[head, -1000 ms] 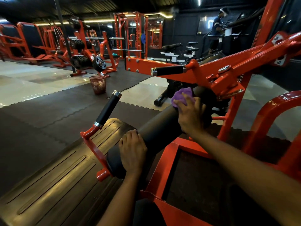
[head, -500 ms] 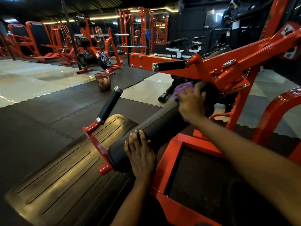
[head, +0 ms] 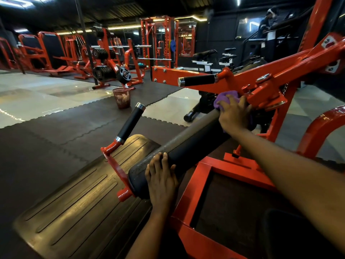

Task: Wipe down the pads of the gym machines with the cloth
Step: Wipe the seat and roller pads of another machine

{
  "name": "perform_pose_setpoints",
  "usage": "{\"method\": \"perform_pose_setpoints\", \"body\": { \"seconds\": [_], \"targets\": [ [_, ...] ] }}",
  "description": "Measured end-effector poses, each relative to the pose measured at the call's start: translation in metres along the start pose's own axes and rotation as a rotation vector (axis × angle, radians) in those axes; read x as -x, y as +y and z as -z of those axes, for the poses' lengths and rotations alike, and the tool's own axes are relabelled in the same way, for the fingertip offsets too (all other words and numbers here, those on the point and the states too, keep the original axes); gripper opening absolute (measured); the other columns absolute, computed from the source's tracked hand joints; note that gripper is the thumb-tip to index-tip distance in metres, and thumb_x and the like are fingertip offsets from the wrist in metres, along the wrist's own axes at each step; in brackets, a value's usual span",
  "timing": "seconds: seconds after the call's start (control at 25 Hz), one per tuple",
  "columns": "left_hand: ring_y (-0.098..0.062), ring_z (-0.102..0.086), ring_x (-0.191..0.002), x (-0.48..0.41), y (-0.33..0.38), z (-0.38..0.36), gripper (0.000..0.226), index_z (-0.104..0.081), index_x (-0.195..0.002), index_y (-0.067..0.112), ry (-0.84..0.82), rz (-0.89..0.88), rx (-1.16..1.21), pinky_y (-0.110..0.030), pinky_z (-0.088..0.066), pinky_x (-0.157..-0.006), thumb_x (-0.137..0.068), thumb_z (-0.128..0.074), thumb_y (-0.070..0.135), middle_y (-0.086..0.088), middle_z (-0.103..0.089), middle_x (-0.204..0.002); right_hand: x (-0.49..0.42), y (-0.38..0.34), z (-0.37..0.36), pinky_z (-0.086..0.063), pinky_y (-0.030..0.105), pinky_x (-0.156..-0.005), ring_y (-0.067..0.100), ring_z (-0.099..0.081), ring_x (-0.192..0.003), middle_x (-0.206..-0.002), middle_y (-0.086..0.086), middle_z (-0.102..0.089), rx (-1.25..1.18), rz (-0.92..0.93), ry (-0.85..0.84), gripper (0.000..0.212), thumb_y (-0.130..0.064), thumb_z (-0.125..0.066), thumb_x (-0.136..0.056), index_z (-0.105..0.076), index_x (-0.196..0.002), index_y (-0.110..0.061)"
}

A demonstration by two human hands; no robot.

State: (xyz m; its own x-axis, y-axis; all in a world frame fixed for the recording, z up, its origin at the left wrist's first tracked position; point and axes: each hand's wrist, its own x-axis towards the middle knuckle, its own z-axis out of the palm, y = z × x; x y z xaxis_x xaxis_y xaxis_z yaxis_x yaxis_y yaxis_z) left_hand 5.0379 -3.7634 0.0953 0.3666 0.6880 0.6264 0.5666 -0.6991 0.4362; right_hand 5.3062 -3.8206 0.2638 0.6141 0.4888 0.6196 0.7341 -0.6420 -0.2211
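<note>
At the far end of the roller pad, under the orange frame, the purple cloth is gripped by the right hand and pressed on to wipe; the left hand lies flat, fingers straight, on the near end, likely steadying it.

The right hand covers most of the cloth (purple edge shows).
</note>
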Motion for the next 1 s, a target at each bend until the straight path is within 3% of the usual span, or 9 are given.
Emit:
{"method": "perform_pose_setpoints", "body": {
  "seconds": [0.12, 0.32, 0.44, 0.56, 0.68, 0.76, 0.88, 0.96, 1.0],
  "targets": [
    [-0.024, -0.037, -0.138, -0.002, -0.004, 0.004, 0.047, -0.039, -0.144, 0.018, -0.011, -0.021, 0.084, -0.047, -0.034, -0.113, -0.1, -0.044, 0.034, -0.005, -0.039, -0.148, 0.042, -0.036, -0.008, -0.029, 0.061, -0.111, 0.042, -0.033, -0.137, -0.148, 0.005, -0.047, 0.048, 0.091, 0.037, 0.034, -0.014, -0.056, -0.09, -0.064, -0.122, -0.023],
    [-0.025, -0.035, -0.14, 0.0, -0.029, 0.027, 0.047, -0.046, -0.144, 0.015, 0.031, 0.034, 0.273, -0.047, -0.033, -0.114, -0.097, -0.055, 0.013, -0.004, -0.039, -0.152, 0.103, -0.09, -0.023, -0.037, 0.056, -0.103, 0.036, -0.039, -0.128, -0.142, 0.004, -0.053, 0.034, 0.218, 0.01, 0.033, -0.016, -0.062, -0.085, -0.066, -0.117, -0.024],
    [-0.021, -0.042, -0.131, -0.001, -0.056, 0.048, 0.042, -0.054, -0.136, 0.009, 0.111, 0.12, 0.3, -0.046, -0.038, -0.109, -0.094, -0.052, 0.012, -0.009, -0.051, -0.14, 0.147, -0.129, -0.036, -0.037, 0.054, -0.099, 0.033, -0.041, -0.125, -0.141, 0.003, -0.054, 0.024, 0.303, -0.035, 0.039, -0.02, -0.066, -0.08, -0.064, -0.118, -0.026],
    [-0.007, -0.041, -0.118, 0.002, -0.077, 0.069, 0.035, -0.056, -0.13, 0.011, 0.127, 0.179, 0.345, -0.032, -0.041, -0.097, -0.097, -0.044, 0.015, -0.004, -0.054, -0.126, 0.188, -0.175, -0.048, -0.037, 0.057, -0.1, 0.034, -0.044, -0.126, -0.142, 0.004, -0.053, -0.02, 0.377, -0.114, 0.046, -0.023, -0.069, -0.079, -0.063, -0.124, -0.027],
    [-0.006, -0.046, -0.112, 0.004, -0.085, 0.08, 0.036, -0.054, -0.13, 0.016, 0.107, 0.209, 0.462, -0.027, -0.045, -0.09, -0.099, -0.039, 0.024, 0.004, -0.05, -0.124, 0.207, -0.2, -0.051, -0.033, 0.056, -0.104, 0.032, -0.042, -0.13, -0.148, 0.002, -0.049, -0.087, 0.46, -0.203, 0.047, -0.034, -0.06, -0.088, -0.056, -0.135, -0.031],
    [-0.009, -0.051, -0.113, -0.003, -0.079, 0.083, 0.034, -0.055, -0.129, 0.018, 0.078, 0.222, 0.551, -0.026, -0.045, -0.089, -0.101, -0.037, 0.026, 0.001, -0.055, -0.127, 0.193, -0.191, -0.039, -0.031, 0.052, -0.104, 0.026, -0.043, -0.13, -0.146, -0.002, -0.049, -0.271, 0.495, -0.256, 0.047, -0.043, -0.047, -0.097, -0.046, -0.144, -0.037],
    [-0.021, -0.054, -0.118, -0.031, -0.035, 0.069, 0.032, -0.053, -0.128, 0.029, -0.034, 0.283, 0.475, -0.036, -0.047, -0.097, -0.104, -0.034, 0.041, -0.009, -0.057, -0.131, 0.14, -0.136, -0.026, -0.029, 0.043, -0.096, 0.025, -0.051, -0.126, -0.136, 0.002, -0.059, -0.456, 0.206, -0.021, 0.047, -0.037, -0.032, -0.099, -0.053, -0.141, -0.03],
    [-0.031, -0.043, -0.131, -0.053, 0.006, 0.05, 0.054, -0.044, -0.142, 0.032, -0.165, 0.305, 0.191, -0.049, -0.039, -0.109, -0.098, -0.033, 0.063, -0.014, -0.044, -0.143, 0.104, -0.087, -0.03, -0.025, 0.051, -0.107, 0.029, -0.04, -0.14, -0.143, 0.007, -0.055, -0.331, -0.005, 0.087, 0.047, -0.033, -0.034, -0.096, -0.061, -0.132, -0.024],
    [-0.036, -0.037, -0.134, -0.06, 0.023, 0.04, 0.06, -0.042, -0.144, 0.032, -0.201, 0.335, 0.077, -0.054, -0.034, -0.112, -0.096, -0.035, 0.066, -0.017, -0.038, -0.145, 0.095, -0.069, -0.035, -0.022, 0.054, -0.112, 0.029, -0.033, -0.146, -0.149, 0.007, -0.05, -0.23, 0.006, 0.075, 0.047, -0.036, -0.033, -0.097, -0.062, -0.131, -0.023]
  ]
}}
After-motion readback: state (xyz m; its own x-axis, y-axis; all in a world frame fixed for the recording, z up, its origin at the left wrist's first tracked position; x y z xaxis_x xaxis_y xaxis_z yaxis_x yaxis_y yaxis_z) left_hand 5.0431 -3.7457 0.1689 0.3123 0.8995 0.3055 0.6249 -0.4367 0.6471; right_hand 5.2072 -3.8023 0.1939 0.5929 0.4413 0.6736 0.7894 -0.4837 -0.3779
